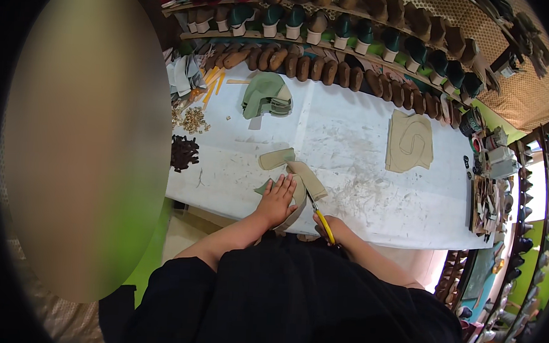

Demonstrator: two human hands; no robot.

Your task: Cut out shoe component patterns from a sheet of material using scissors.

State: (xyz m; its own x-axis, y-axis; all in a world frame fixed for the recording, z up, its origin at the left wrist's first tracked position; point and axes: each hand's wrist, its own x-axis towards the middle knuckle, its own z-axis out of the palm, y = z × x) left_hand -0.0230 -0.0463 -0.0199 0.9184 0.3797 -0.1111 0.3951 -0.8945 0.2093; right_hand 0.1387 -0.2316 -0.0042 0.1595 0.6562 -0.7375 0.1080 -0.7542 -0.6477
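My left hand [277, 201] lies flat with its fingers spread, pressing on a curved beige-green piece of material [299, 201] near the table's front edge. My right hand [333, 229] is closed round yellow-handled scissors [326, 227], whose metal blade points away from me at the edge of that piece. Just beyond the blade is a beige strip [309, 181], folded or overlapping the curved piece. A smaller beige-green piece [276, 158] rests farther off, above my left fingers. How far the blades are apart is too small to tell.
Green cut pieces [266, 96] are stacked at the back left; a beige sheet with a curved cut [409, 142] lies at the right. Gold-coloured bits [193, 120] and small dark pieces [183, 153] are heaped at the left. Shoe forms [329, 72] line the far edge and shelves.
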